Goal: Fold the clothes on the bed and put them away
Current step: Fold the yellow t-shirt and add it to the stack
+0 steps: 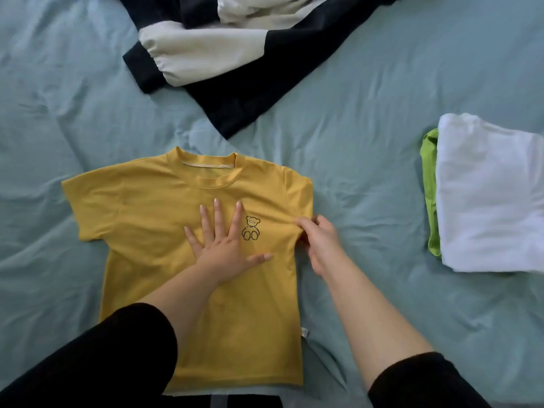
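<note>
Only the head view to go on. The yellow t-shirt [141, 207] lies flat, front up, on the bed [368, 142], low and a bit left of centre, collar pointing to 12 o'clock. The person's left hand [223, 248] presses flat on the chest, fingers [218, 216] straight and spread wide, just beside the little bear print. The right hand [321, 245] sits at the shirt's 3 o'clock edge, with its fingers pinching the fabric under the sleeve.

Progress-wise, it looks roughly halfway. Over at 3 o'clock, well apart from the shirt, a folded white garment [488, 201] rests on a folded green one [430, 195], so two pieces look done. The yellow shirt is only smoothed out, with no fold made yet. Up at 12 o'clock a dark-and-cream garment [235, 69] lies rumpled and untouched. Nothing appears to be put away so far, since the stack is on the bed too.
</note>
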The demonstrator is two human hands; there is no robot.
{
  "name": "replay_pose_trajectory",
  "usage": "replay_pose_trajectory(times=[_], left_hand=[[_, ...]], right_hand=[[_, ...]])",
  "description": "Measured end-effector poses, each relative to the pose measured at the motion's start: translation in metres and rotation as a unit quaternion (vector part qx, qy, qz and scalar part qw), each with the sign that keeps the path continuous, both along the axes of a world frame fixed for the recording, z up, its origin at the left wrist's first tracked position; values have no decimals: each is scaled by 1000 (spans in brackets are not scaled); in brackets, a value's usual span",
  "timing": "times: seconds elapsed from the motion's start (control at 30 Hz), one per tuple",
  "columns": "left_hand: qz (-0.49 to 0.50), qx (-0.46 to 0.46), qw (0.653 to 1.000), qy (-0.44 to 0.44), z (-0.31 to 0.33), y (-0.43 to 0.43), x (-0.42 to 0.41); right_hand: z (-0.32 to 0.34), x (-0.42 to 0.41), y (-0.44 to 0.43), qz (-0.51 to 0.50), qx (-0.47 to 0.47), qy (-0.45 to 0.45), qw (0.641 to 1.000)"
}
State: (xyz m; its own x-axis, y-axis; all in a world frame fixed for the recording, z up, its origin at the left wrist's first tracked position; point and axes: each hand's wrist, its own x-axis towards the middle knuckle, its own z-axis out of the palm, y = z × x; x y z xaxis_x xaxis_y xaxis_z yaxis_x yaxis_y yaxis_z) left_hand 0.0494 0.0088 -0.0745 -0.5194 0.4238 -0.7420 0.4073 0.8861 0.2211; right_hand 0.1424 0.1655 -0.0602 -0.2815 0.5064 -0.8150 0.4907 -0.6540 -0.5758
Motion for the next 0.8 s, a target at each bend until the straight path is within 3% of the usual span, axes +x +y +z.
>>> replay_pose_trajectory(times=[0.1, 0.27, 0.53, 0.67, 0.8], left_hand=[[0, -11, 1000, -9, 2, 2, -1], [-1, -19, 1000, -17, 5, 5, -1], [-1, -21, 1000, -15, 4, 5, 0], [-1, -19, 1000, -12, 3, 5, -1], [-4, -10, 1000, -7, 0, 3, -1]], right_hand=[[0, 6, -1, -99, -120, 96, 983], [4, 13, 16, -196, -123, 164, 959], [7, 7, 32, -35, -204, 132, 969], [7, -4, 44, 41, -118, 111, 986], [14, -17, 49, 49, -64, 122, 989]])
